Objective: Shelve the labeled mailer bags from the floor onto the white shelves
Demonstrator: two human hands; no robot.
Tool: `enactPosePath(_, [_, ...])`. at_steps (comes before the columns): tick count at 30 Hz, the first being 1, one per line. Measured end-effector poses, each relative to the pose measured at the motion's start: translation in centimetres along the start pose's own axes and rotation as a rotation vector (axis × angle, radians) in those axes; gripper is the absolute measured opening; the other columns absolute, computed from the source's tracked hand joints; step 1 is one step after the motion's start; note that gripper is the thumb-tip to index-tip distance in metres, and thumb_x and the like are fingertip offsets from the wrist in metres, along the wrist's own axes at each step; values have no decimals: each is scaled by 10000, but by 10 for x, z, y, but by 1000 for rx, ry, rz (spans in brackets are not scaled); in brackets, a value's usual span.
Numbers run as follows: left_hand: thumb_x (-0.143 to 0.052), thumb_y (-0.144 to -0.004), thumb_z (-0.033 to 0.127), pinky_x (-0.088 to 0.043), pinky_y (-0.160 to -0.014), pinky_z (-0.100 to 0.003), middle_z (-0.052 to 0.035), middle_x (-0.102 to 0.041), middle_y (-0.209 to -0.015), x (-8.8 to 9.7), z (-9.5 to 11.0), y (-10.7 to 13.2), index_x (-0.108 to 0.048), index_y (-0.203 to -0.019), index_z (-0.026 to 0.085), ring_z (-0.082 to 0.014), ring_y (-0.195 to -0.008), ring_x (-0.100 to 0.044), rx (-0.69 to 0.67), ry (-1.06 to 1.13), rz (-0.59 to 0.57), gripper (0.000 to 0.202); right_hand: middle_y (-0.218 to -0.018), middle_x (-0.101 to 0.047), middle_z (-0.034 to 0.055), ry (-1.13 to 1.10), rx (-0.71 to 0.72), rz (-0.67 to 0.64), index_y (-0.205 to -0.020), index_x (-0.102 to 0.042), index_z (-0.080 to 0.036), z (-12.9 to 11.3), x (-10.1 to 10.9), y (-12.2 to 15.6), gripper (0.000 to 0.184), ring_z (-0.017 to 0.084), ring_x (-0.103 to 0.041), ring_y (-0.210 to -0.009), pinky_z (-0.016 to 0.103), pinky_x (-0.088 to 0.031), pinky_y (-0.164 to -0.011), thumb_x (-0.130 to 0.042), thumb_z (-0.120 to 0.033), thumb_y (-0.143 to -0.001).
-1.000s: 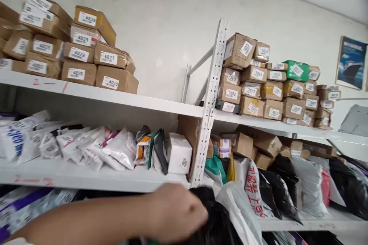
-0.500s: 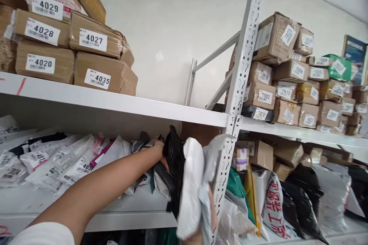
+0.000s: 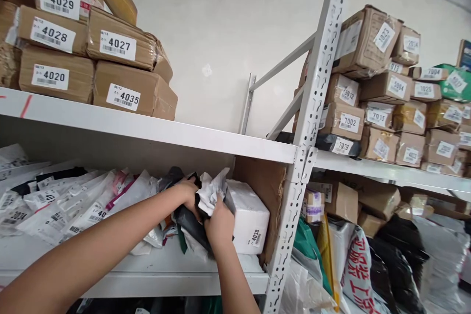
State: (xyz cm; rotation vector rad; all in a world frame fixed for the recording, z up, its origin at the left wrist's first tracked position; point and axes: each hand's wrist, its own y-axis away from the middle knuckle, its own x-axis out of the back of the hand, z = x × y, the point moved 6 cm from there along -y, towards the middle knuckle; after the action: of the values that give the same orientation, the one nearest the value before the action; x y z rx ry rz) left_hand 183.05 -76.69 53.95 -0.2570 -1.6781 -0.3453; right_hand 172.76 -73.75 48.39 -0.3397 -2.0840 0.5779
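both hands on the middle shelf, two mailers gripped beside the box
left hand [image 3: 189,195] is clenched on the black mailer [image 3: 191,223], right hand [image 3: 220,224] grasps the crumpled white mailer [image 3: 210,190] just above it. both mailers sit on the middle shelf [image 3: 147,265], squeezed between the row of soft parcels [image 3: 73,201] and the white box [image 3: 247,216] marked 4038, touching the box.

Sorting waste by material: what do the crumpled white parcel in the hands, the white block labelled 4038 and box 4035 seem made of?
Crumpled white parcel: likely thin plastic film, sharply creased, faint sheen. White block: apparently a box wrapped in matte white plastic or foam; cannot tell which. Box 4035: brown cardboard, with shiny wrinkled tape.
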Motion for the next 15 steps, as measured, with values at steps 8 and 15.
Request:
enactPosePath(8, [-393,-919,525,-447,-1017,-402,-215,-412,-1495,33,4,-15,-394,-1462,149,-345,-1292,-503,29,106,200,660,-1215,-572,214,-475,85,-94,-1166,-519,-88,33,-22,20,546,353,-538,-1193,513,-429,-1044,-625,-396,-727])
enactPosePath(15, [-510,-871,163,-501,-939,-417,-223,-655,-1213,9,29,-65,-667,-1164,100,-307,-1120,-631,30,34,63,339,-1489,-356,268,-497,-57,-189,-1510,-203,-10,33,-35,15,1031,420,-339,-1391,602,-277,-1128,-492,-711,-812])
